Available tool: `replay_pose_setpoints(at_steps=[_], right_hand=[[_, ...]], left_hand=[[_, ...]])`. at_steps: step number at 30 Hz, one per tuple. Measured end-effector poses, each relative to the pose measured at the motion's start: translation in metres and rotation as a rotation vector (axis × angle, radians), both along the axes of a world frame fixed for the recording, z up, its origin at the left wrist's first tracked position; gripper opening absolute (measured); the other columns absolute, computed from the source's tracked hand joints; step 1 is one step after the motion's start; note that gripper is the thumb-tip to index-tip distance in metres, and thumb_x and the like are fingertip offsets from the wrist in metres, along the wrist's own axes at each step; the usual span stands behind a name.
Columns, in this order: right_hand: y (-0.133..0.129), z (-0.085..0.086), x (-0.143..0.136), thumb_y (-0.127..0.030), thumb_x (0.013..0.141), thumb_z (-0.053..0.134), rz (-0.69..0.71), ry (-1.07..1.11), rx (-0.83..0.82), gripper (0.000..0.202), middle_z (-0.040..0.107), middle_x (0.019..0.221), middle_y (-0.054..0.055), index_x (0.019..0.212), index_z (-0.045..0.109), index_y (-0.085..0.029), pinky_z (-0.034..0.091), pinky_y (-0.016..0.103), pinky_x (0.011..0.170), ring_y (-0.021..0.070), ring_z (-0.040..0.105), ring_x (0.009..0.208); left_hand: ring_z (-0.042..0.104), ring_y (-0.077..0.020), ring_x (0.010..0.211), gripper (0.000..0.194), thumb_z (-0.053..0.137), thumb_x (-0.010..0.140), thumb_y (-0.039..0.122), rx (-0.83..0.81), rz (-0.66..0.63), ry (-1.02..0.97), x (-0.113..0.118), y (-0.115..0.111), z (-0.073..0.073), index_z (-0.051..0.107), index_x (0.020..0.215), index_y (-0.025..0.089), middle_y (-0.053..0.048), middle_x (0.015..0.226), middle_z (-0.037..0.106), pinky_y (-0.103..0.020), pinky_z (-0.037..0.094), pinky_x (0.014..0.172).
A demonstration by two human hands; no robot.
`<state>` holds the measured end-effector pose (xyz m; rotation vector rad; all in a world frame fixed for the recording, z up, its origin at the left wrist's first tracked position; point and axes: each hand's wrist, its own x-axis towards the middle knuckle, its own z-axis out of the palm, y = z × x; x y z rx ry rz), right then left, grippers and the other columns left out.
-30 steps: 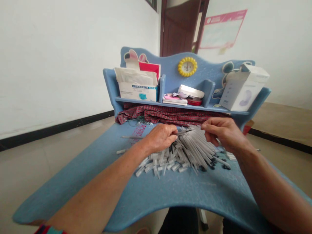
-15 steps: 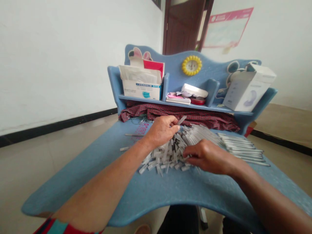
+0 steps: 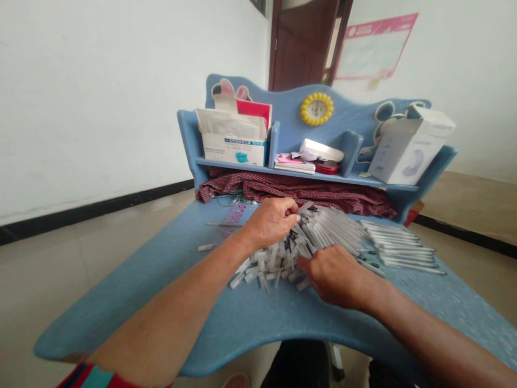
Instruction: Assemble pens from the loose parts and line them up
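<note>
My left hand is closed on a clear pen cap, which sticks out past the fingertips to the right. My right hand is closed at the right edge of a heap of pen caps; what its fingers hold, if anything, is hidden. Behind it, a fan of translucent pen barrels lies on the blue desk. Farther right is a row of pens, laid side by side. A few small dark pieces lie between the barrels and that row.
A lone cap and a thin pen lie left of the heap. Checked cloth runs along the back below a shelf with a mask box and a white box.
My right hand has moved slightly down and left along the heap, uncovering barrel ends and dark pieces behind it. My left hand has dipped a little with the cap.
</note>
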<state>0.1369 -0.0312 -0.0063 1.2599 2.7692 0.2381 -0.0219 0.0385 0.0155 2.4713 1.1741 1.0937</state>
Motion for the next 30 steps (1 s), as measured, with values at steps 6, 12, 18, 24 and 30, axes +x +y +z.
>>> replay_pose_setpoints(at_steps=[6, 12, 18, 24, 30], right_hand=[[0.023, 0.002, 0.024, -0.020, 0.074, 0.058, -0.088, 1.010, -0.557, 0.006, 0.053, 0.050, -0.005, 0.078, 0.055, -0.017, 0.028, 0.017, 0.037, 0.0065, 0.042, 0.037], [0.042, -0.009, 0.039, -0.022, 0.072, 0.066, -0.057, 1.561, -0.764, 0.016, 0.069, 0.061, 0.003, 0.080, 0.053, -0.016, 0.038, 0.020, 0.034, 0.0097, 0.052, 0.033], [0.042, -0.005, 0.043, -0.020, 0.070, 0.068, -0.026, 1.756, -0.699, 0.017, 0.073, 0.069, 0.007, 0.080, 0.054, -0.015, 0.042, 0.021, 0.037, 0.0118, 0.057, 0.036], [0.040, -0.004, 0.041, -0.022, 0.070, 0.069, -0.012, 1.823, -0.677, 0.020, 0.073, 0.071, 0.007, 0.081, 0.053, -0.016, 0.043, 0.022, 0.039, 0.0124, 0.058, 0.038], [0.038, -0.011, 0.031, -0.021, 0.065, 0.071, -0.026, 1.833, -0.736, 0.018, 0.071, 0.066, 0.004, 0.073, 0.056, -0.015, 0.037, 0.019, 0.036, 0.0086, 0.052, 0.035]], left_hand=[[0.047, -0.0097, 0.050, 0.009, 0.056, 0.071, 0.015, -0.030, -0.005, 0.005, -0.001, 0.001, -0.001, 0.063, 0.066, 0.015, 0.006, 0.049, 0.050, -0.021, 0.031, 0.050], [0.049, -0.0100, 0.051, 0.008, 0.056, 0.072, 0.016, -0.074, -0.033, -0.011, 0.000, -0.001, 0.002, 0.062, 0.067, 0.015, 0.005, 0.050, 0.050, -0.020, 0.032, 0.050], [0.050, -0.0100, 0.050, 0.008, 0.056, 0.073, 0.018, -0.129, -0.066, -0.022, 0.000, -0.003, 0.002, 0.061, 0.067, 0.015, 0.005, 0.051, 0.053, -0.019, 0.034, 0.048], [0.051, -0.0096, 0.046, 0.008, 0.057, 0.073, 0.022, -0.324, -0.186, -0.185, 0.002, -0.003, -0.001, 0.062, 0.075, 0.015, 0.004, 0.055, 0.056, -0.019, 0.037, 0.043], [0.049, -0.0059, 0.041, 0.019, 0.059, 0.075, 0.022, -0.460, -0.244, -0.432, 0.001, -0.007, 0.007, 0.063, 0.090, 0.010, -0.003, 0.067, 0.065, -0.017, 0.033, 0.038]])
